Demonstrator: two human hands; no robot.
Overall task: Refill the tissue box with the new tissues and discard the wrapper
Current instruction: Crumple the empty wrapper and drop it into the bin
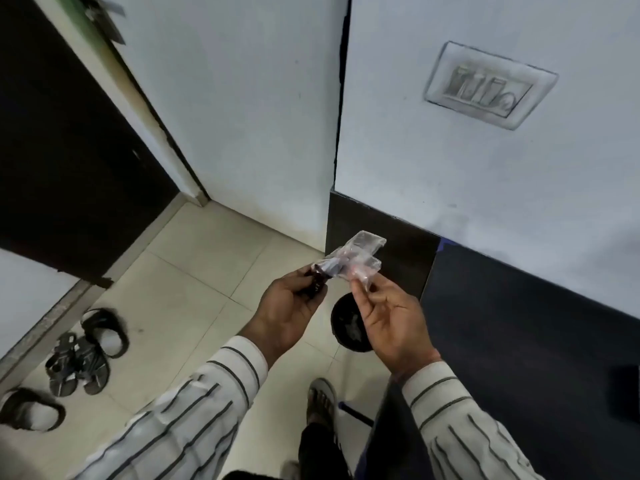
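With left hand [291, 306] and right hand [388, 317] fingers pinched shut on the crumpled wrapper [349, 261], compact it, then release directly over the bin [348, 329] below.

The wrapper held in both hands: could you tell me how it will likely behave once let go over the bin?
The wrapper looks thin and crumpled, so probably floppy and very light. It may drift rather than drop straight into the bin below.

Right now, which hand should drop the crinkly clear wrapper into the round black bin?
Probably the right hand: it hovers almost directly above the round black bin and pinches the clear plastic wrapper. The left hand sits off to the bin's side.
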